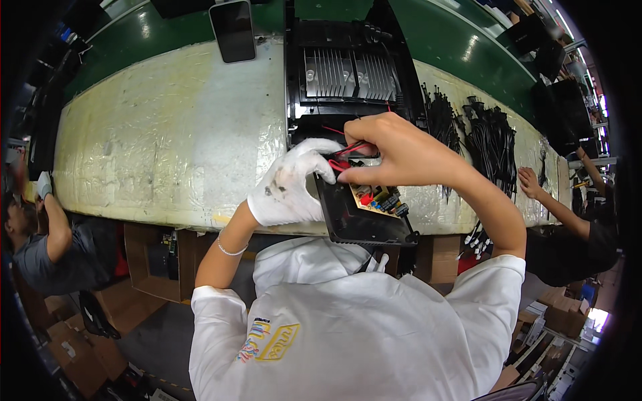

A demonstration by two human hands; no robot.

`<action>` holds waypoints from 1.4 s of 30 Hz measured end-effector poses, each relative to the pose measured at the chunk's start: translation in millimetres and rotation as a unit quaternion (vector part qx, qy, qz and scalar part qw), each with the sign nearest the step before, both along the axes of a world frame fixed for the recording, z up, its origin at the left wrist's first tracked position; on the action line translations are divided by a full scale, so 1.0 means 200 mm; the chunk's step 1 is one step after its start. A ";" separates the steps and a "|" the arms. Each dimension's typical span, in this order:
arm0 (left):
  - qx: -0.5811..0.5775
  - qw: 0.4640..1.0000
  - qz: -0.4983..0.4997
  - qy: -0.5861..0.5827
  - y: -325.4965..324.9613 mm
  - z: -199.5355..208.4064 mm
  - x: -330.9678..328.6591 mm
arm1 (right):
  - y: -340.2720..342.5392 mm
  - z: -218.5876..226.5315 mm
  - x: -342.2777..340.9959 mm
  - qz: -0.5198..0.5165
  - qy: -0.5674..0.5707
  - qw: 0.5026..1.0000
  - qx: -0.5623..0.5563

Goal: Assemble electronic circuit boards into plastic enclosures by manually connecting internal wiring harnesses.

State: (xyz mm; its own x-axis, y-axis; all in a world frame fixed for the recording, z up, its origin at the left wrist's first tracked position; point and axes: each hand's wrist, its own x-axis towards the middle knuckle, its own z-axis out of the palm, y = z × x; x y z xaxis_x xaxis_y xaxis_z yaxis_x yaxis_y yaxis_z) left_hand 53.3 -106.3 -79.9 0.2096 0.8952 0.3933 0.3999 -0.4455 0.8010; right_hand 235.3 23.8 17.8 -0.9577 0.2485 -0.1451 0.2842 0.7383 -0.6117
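Tilted at the near edge of the bench is an open black plastic housing (354,227), with a circuit board (382,202) carrying small coloured components inside. My left hand (287,186), in a smudged white glove, grips the housing by its left side, its fingertips close beside the red wires (340,164). Bare and bent over the top of the housing, my right hand (398,152) pinches red and black wires between thumb and fingers. The wire ends are hidden by my fingers. Just beyond both hands lies a larger black casing (297,113) with finned metal heat sinks (349,73).
Bundles of black cables (491,137) lie to the right on the plastic-covered bench (167,140). A phone (233,32) stands at the back. Co-workers' arms reach in at left (57,220) and right (562,210). A cardboard box (157,284) sits below the bench.
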 end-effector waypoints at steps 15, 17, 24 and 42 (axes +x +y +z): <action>0.019 0.995 -0.001 -0.094 0.10 -0.09 0.03 | -0.06 -0.05 0.14 -0.015 0.189 0.968 0.166; 0.016 0.995 0.011 -0.098 0.10 -0.09 0.04 | -0.06 -0.04 0.13 -0.004 0.185 0.970 0.156; 0.016 0.994 0.036 -0.105 0.10 -0.13 0.08 | -0.02 0.07 0.07 0.105 0.041 0.978 0.174; 0.003 0.993 0.058 -0.106 0.07 -0.15 0.08 | 0.02 0.08 0.02 0.156 0.016 0.974 0.160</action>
State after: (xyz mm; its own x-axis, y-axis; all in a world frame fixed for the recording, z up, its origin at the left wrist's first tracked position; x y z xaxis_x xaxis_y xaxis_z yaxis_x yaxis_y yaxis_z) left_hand 68.4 -92.5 -110.8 0.0183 0.9057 0.4235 0.2717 -0.4121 0.8697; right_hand 239.2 28.5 33.4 -0.9967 -0.0286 -0.0764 -0.0009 0.9403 -0.3403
